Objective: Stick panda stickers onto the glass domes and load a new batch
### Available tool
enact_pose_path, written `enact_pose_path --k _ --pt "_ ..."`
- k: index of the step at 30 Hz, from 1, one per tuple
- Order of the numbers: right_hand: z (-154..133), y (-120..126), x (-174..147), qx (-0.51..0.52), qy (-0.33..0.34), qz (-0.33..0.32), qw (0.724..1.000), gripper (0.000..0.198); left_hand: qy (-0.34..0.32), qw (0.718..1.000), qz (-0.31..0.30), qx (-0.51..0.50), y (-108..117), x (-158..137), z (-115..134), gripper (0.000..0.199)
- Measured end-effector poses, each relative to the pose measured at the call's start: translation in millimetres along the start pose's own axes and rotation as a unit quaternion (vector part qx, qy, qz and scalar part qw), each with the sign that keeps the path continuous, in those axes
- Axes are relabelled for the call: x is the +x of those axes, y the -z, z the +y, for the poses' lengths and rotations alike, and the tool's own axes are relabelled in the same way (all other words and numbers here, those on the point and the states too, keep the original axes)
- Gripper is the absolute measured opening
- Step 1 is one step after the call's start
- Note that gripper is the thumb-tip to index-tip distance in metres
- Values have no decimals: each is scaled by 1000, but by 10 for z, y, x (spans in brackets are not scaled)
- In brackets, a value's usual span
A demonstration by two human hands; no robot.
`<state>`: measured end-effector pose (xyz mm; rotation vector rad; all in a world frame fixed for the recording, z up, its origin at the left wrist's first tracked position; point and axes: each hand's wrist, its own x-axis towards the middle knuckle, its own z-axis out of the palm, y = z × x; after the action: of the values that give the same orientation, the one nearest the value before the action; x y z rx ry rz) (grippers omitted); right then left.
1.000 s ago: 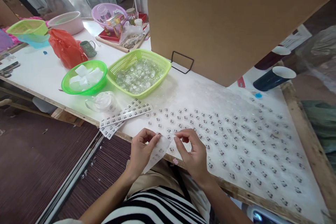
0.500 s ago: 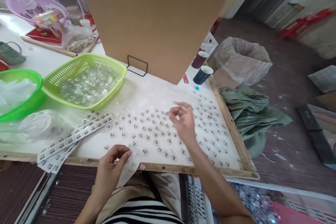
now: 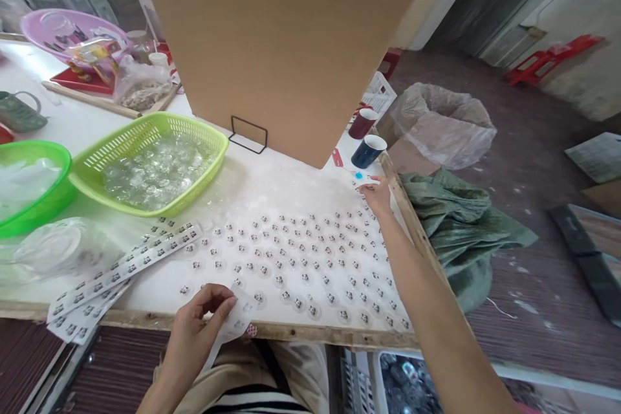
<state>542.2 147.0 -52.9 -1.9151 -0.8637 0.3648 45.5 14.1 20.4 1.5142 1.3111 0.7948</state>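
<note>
Your hands are well apart. Your left hand (image 3: pixel 198 326) has thumb and forefinger closed on a thin, translucent sticker sheet (image 3: pixel 239 322) at the near edge of the tabletop (image 3: pixel 272 184), with the sheet's lower part hanging toward your lap. Your right hand (image 3: pixel 379 195) reaches to the far right corner, its fingers beside a blue spot (image 3: pixel 359 175) and near the dark blue mug (image 3: pixel 366 154); you cannot tell from here whether anything is pinched in it.

Expect the sheet to weigh next to nothing and to be limp – it bends under its own weight, so a hold at one corner lets the rest droop. Take it by a bare margin, thumb on top and forefinger beneath, and keep skin off the printed faces, which are probably tacky and could lift or crease. A light pinch should do; squeezing would likely curl the backing.

The clear discs with panda prints (image 3: pixel 313 310) spread over the tabletop look small, smooth and light. They will probably skid if a sleeve brushes them, so hold one by its rim with your fingertips. The printed strips (image 3: pixel 126 268) lie overlapped to the left, near the yellow-green basket (image 3: pixel 224 149) – they look flat and a little springy, best lifted by an end, since a hard fold would mark them.
</note>
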Motion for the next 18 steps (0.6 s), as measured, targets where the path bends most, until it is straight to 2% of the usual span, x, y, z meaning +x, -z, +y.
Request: enact_pose_path --k 7,18 --pt "-33 -43 2 -58 -43 -31 997 42 2 1000 9 1 2 17 -18 18" --pt "-77 -126 -5 -164 5 -50 985 45 0 1000 6 2 12 31 -56 17"
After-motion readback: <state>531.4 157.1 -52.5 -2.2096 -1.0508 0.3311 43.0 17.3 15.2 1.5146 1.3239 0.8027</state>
